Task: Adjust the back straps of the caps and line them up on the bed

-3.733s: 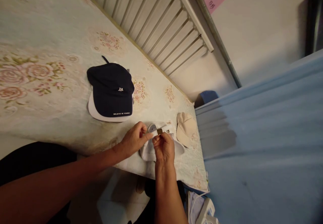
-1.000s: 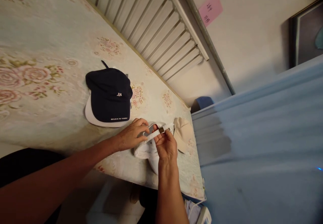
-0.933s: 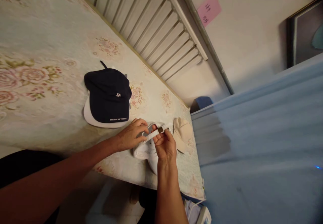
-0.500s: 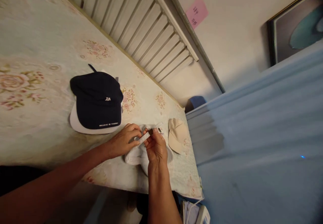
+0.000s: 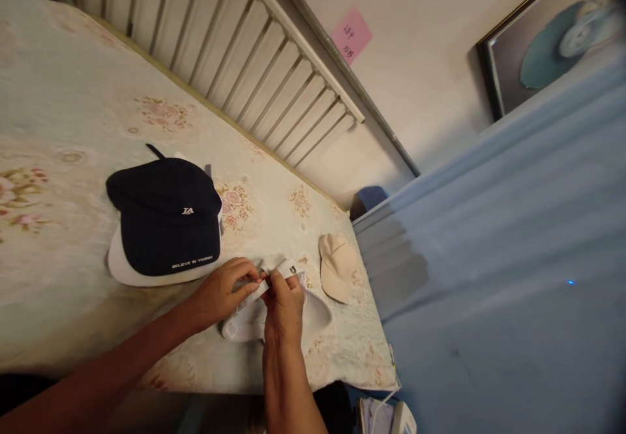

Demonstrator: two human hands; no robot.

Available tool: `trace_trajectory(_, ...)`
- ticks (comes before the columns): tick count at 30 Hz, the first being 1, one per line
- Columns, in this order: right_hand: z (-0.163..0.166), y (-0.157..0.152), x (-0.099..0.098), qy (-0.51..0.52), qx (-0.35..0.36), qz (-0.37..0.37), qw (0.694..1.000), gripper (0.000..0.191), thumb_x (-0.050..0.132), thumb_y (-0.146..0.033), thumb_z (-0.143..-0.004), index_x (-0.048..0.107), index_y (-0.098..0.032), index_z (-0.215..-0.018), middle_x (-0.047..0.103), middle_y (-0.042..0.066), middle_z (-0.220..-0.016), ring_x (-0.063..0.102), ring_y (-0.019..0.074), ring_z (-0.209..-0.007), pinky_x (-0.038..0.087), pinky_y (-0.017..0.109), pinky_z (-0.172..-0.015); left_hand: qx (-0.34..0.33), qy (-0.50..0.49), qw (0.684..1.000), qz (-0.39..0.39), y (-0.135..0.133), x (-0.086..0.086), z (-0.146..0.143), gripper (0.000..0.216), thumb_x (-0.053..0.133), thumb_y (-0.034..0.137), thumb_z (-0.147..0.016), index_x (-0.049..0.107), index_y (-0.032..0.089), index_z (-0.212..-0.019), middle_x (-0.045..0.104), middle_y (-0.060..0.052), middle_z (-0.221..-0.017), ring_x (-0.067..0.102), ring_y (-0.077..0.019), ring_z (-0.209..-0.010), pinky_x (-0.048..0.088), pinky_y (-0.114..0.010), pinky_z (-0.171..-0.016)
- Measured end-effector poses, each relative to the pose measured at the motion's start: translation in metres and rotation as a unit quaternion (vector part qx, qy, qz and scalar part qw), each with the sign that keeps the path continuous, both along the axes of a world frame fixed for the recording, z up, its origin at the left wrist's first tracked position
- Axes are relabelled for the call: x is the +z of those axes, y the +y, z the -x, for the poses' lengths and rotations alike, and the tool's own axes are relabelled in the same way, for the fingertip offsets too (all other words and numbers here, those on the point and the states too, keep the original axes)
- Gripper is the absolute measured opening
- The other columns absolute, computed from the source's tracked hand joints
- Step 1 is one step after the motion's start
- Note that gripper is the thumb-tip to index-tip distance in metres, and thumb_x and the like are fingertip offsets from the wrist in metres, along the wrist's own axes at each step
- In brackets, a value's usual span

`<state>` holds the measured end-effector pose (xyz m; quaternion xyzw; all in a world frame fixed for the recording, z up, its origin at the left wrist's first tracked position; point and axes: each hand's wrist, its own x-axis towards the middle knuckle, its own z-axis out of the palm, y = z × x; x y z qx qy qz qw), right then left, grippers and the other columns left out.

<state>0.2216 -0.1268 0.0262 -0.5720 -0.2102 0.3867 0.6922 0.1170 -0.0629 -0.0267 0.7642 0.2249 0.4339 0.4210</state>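
Note:
A white cap point(image 5: 315, 313) lies near the front edge of a bed covered by a floral sheet point(image 5: 73, 82). My left hand point(image 5: 220, 290) pinches the cap's white back strap point(image 5: 286, 268) from the left. My right hand point(image 5: 283, 307) pinches the same strap beside a small metal buckle. Both hands meet over the cap, fingers closed. To the left, a navy cap point(image 5: 169, 216) rests on top of another white cap point(image 5: 122, 271). A beige cap point(image 5: 336, 266) lies just right of my hands.
A slatted white headboard point(image 5: 254, 49) runs along the bed's far side. A pink note point(image 5: 351, 33) is stuck on the wall, with a framed picture point(image 5: 542, 36) at the right. Blue fabric point(image 5: 513, 277) fills the right side. A small white device point(image 5: 391, 418) sits below the bed's corner.
The view has swung right and up, so the caps and my hands sit further left and lower in frame. My fingers have slid closer together along the strap and now cover the buckle more.

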Motion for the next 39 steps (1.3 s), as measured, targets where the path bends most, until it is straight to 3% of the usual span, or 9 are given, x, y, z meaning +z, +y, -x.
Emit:
trace_trajectory(11, -0.003, -0.005, -0.017, -0.084, -0.001, 0.017, 0.996, 0.024, 0.065, -0.033, -0.073, 0.065, -0.013, -0.086, 0.068, 0.001, -0.071, 0.059, 0.0122, -0.058, 0.049, 0.024, -0.057, -0.011, 0.035, 0.996, 0.083, -0.005, 0.009, 0.001, 0.022, 0.048, 0.035, -0.085, 0.058, 0.017, -0.076, 0.064, -0.001, -0.074, 0.059, -0.0161, -0.071, 0.044, -0.029, -0.069)
trace_trajectory(21, -0.009, -0.01, -0.028, -0.161, -0.017, 0.055, 0.985, 0.025, 0.061, -0.038, -0.078, 0.064, -0.014, -0.087, 0.063, -0.002, -0.069, 0.051, 0.0098, -0.055, 0.038, 0.021, -0.049, -0.012, 0.047, 0.995, 0.09, -0.005, 0.008, 0.0, 0.025, 0.047, 0.037, -0.085, 0.058, 0.017, -0.075, 0.064, -0.002, -0.072, 0.059, -0.0159, -0.069, 0.043, -0.028, -0.067)
trace_trajectory(39, -0.012, -0.012, -0.034, -0.178, -0.013, 0.029, 0.983, 0.021, 0.057, -0.036, -0.081, 0.061, -0.016, -0.081, 0.061, -0.003, -0.065, 0.051, 0.0105, -0.054, 0.041, 0.023, -0.053, -0.014, 0.03, 0.997, 0.074, -0.008, 0.004, -0.001, 0.018, 0.049, 0.032, -0.085, 0.059, 0.019, -0.077, 0.066, 0.0, -0.074, 0.061, -0.0156, -0.071, 0.045, -0.027, -0.068)
